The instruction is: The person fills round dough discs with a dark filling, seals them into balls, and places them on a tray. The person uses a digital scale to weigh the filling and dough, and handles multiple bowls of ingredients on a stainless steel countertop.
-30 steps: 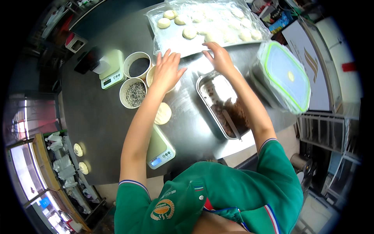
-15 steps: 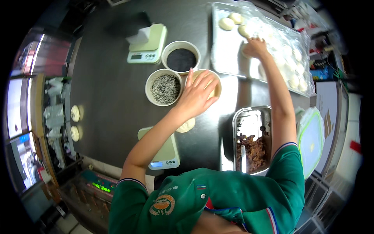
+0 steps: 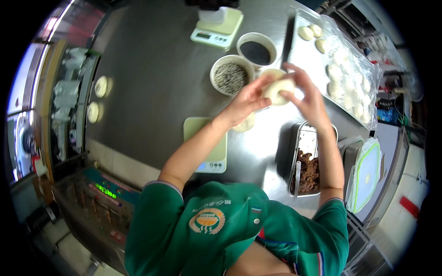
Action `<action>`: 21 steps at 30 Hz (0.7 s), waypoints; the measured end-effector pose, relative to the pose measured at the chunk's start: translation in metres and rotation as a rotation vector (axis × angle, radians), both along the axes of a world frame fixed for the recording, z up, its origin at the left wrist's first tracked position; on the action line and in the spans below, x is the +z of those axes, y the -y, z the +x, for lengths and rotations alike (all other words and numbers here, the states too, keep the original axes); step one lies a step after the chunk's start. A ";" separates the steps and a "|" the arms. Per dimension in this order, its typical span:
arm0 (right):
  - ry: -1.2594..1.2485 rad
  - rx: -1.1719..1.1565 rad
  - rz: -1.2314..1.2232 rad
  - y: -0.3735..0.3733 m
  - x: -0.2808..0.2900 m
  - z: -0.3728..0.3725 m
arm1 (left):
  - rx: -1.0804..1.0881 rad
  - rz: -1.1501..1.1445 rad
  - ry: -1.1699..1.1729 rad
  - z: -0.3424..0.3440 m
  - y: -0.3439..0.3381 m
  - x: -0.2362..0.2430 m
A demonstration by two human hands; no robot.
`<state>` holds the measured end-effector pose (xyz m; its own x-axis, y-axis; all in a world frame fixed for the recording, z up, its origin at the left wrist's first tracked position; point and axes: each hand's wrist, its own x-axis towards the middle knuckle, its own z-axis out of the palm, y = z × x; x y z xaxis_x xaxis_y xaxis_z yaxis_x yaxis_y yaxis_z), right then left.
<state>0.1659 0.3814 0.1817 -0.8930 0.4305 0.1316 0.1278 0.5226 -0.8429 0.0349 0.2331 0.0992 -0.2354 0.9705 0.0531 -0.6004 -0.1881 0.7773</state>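
Note:
My left hand (image 3: 252, 96) and my right hand (image 3: 306, 94) are closed round a pale, round dough piece (image 3: 278, 92), over a pale bowl (image 3: 269, 72) at the middle of the steel table. Beside that stand a bowl of black-and-white seeds (image 3: 230, 77) and a bowl of dark contents (image 3: 255, 52). A flattened dough piece (image 3: 244, 124) lies below my left hand, partly hidden by it. Under my left forearm is a pale green scale (image 3: 214, 147).
A plastic-covered tray of several dough balls (image 3: 306, 53) lies right. A second scale (image 3: 216, 27) is farther back. Two dough pieces (image 3: 94, 112) sit at the left edge. A metal pan of brown crumbly filling (image 3: 306, 177) and green-rimmed lids (image 3: 366, 175) are near my right arm.
My right hand has come back from the covered tray with a dough piece. My left hand has moved from over the bowl to meet it, and both now grip the dough.

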 end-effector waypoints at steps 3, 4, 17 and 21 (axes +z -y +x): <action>-0.049 0.084 0.322 0.066 -0.003 -0.005 | -0.023 -0.276 0.002 -0.013 0.059 -0.002; -0.021 0.118 0.188 0.083 -0.006 -0.005 | 0.027 -0.382 -0.075 -0.024 0.085 -0.002; 0.183 0.142 0.211 0.250 -0.060 -0.026 | 0.267 -0.735 -1.638 -0.193 0.360 -0.060; 0.135 0.182 0.218 0.297 -0.069 -0.066 | 0.294 -0.647 -1.867 -0.211 0.305 -0.073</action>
